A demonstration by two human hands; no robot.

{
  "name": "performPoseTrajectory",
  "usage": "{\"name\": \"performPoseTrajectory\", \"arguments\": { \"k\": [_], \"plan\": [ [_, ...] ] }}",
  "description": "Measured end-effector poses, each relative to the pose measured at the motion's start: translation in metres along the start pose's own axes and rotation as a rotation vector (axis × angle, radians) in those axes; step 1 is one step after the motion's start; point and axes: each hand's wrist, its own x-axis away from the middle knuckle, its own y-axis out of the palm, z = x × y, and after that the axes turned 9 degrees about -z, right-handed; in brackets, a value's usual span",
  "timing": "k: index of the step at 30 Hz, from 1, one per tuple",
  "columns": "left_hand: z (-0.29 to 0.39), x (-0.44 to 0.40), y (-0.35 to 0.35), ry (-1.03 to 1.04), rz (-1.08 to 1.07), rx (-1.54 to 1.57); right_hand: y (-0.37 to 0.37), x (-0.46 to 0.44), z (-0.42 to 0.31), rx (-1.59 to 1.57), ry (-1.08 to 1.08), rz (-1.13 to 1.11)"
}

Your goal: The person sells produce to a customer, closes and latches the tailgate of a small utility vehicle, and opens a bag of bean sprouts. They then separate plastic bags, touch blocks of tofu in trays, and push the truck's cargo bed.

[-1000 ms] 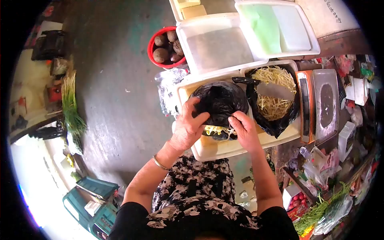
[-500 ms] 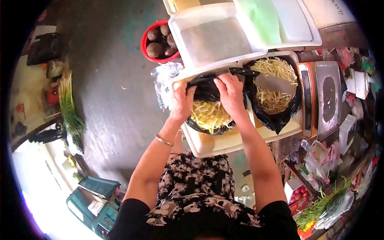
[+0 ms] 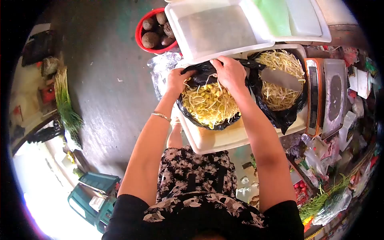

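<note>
A wide, cream, rectangular plastic tray (image 3: pixel 218 140) is supporting, at its left, a crinkled black plastic bag (image 3: pixel 203 74) full of yellow-headed sprouts (image 3: pixel 210 105). The left hand (image 3: pixel 176 82) and right hand (image 3: pixel 232 74) are gripping its far rim; uneven tugging could tear it or spill sprouts, while the right hand could bump the black-handled, broad-bladed knife (image 3: pixel 281 79) lying at the tray's right.

No text, label, brand, number or sign can be read; any marks on the front panel of the orange scale (image 3: pixel 313 98) are too small to make out.
</note>
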Motion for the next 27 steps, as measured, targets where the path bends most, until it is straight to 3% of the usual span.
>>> {"name": "performPoseTrajectory", "arguments": {
  "k": [2, 5, 7, 9, 10, 12, 13, 15, 19, 21, 25, 27],
  "plan": [
    [0.009, 0.001, -0.001, -0.138, 0.013, -0.036, 0.001, -0.002, -0.003, 0.02, 0.031, -0.016],
    [0.035, 0.021, 0.004, 0.056, 0.1, -0.225, 0.003, -0.005, -0.004, -0.008, 0.14, -0.059],
    [0.037, 0.033, 0.001, 0.066, 0.097, -0.356, 0.003, -0.005, -0.003, 0.025, 0.159, -0.07],
    [0.065, 0.077, 0.006, 0.399, 0.167, -0.458, 0.007, -0.009, -0.001, 0.038, 0.176, -0.045],
    [0.067, 0.087, 0.01, 0.393, 0.154, -0.464, 0.005, -0.008, -0.002, 0.025, 0.185, -0.078],
    [0.074, 0.099, 0.019, 0.596, 0.076, -0.549, 0.002, -0.008, -0.001, 0.008, 0.196, -0.102],
    [0.08, 0.108, 0.029, 0.506, -0.117, -0.375, 0.003, -0.007, 0.0, -0.027, 0.178, -0.069],
    [0.074, 0.112, 0.054, 0.379, -0.082, -0.948, 0.003, -0.007, 0.004, -0.067, 0.168, -0.034],
    [0.073, 0.11, 0.066, 0.311, -0.136, -0.991, -0.023, 0.012, 0.019, -0.426, 0.04, -0.061],
    [0.066, 0.1, 0.069, 0.328, -0.103, -0.984, -0.042, 0.048, 0.022, -0.344, -0.293, 0.341],
    [0.067, 0.084, 0.066, 0.263, -0.107, -0.978, -0.045, 0.149, 0.056, -0.961, -0.068, 0.248],
    [0.069, 0.074, 0.067, 0.204, -0.094, -0.938, -0.018, 0.193, 0.083, -0.651, 0.233, -0.048]
  ]
}}
